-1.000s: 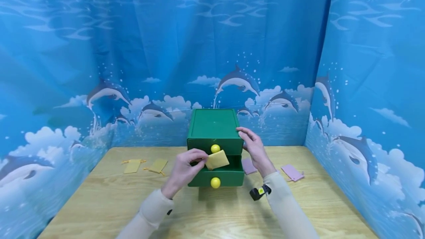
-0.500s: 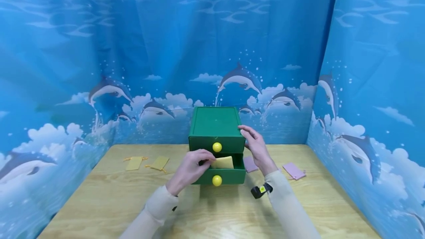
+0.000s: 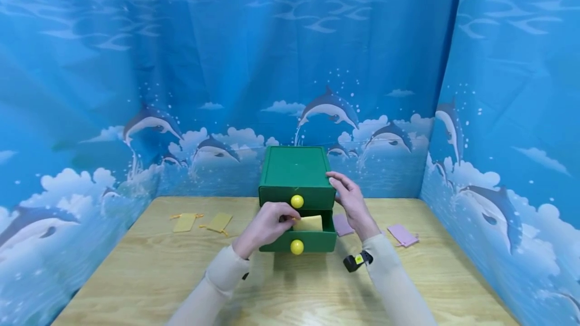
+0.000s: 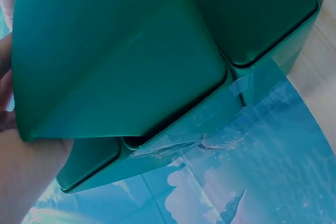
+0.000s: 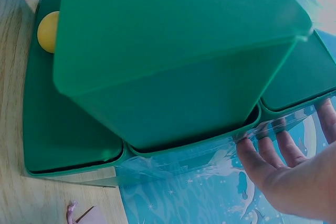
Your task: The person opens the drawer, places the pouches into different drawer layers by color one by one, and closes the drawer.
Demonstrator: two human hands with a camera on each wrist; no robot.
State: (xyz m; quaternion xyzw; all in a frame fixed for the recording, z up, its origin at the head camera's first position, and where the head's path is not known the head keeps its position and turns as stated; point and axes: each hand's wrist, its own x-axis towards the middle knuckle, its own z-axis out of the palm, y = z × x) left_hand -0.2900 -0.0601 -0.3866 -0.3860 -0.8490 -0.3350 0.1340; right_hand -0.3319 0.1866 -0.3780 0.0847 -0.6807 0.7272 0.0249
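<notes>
A green drawer cabinet (image 3: 294, 166) stands on the table, one drawer (image 3: 277, 242) with a yellow knob (image 3: 297, 246) pulled out beneath the top one. Over that drawer my left hand (image 3: 268, 224) pinches the left end of a small yellow pouch (image 3: 310, 223), which sits partly inside behind the drawer front. My right hand (image 3: 353, 206) rests against the cabinet's upper right edge; the right wrist view has its outstretched fingers (image 5: 255, 161) touching the side. In the left wrist view the drawer wall (image 4: 115, 61) hides the left fingertips and the pouch.
Two yellow drawstring pouches (image 3: 184, 223) lie on the table (image 3: 136, 265) to the left. To the right are two lilac pouches (image 3: 402, 235), one partly hidden behind the right hand. A dolphin-print curtain (image 3: 226, 64) hangs behind and along the right side.
My left hand has lowered the yellow pouch from in front of the top knob into the pulled-out drawer and shifted slightly right. The right hand stays against the cabinet.
</notes>
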